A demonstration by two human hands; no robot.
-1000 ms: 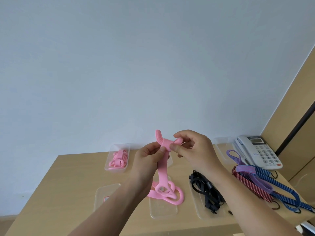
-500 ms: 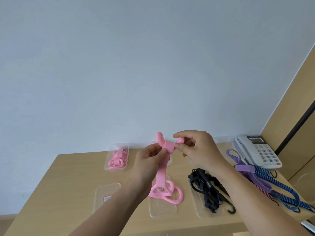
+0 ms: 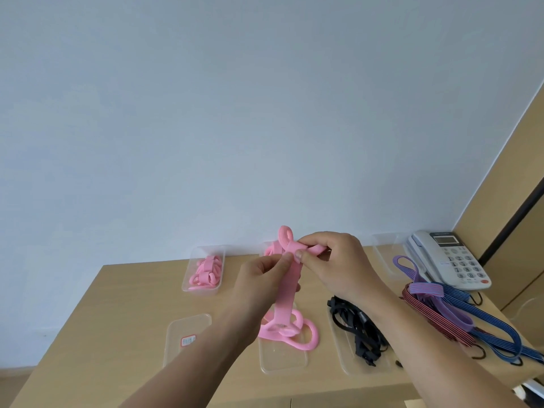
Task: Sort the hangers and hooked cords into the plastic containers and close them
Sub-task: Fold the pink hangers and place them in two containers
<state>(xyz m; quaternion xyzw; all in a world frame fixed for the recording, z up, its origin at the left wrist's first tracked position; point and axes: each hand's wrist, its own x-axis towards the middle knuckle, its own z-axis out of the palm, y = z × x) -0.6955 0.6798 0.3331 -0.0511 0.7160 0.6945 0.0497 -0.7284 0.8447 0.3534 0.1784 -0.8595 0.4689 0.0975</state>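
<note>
A long pink strap hanger (image 3: 287, 293) hangs above the table, its looped lower end (image 3: 290, 329) touching a clear lid. My left hand (image 3: 265, 278) pinches the strap near its top. My right hand (image 3: 332, 266) pinches the folded upper end, which curls over above my fingers. A clear container (image 3: 204, 270) at the back left holds several folded pink hangers. Another container with pink hangers stands behind my hands, mostly hidden. Black hooked cords (image 3: 357, 331) lie on a clear lid to the right. Purple, red and blue hooked cords (image 3: 450, 313) lie further right.
A clear lid with a red label (image 3: 188, 338) lies front left. Another clear lid (image 3: 282, 357) lies under the pink loops. An empty clear container (image 3: 385, 251) stands back right beside a white telephone (image 3: 450, 257). A brown panel borders the table's right side.
My right hand has bent the strap's top end further over to the right, so it curls above my fingers. The left hand keeps its hold.
</note>
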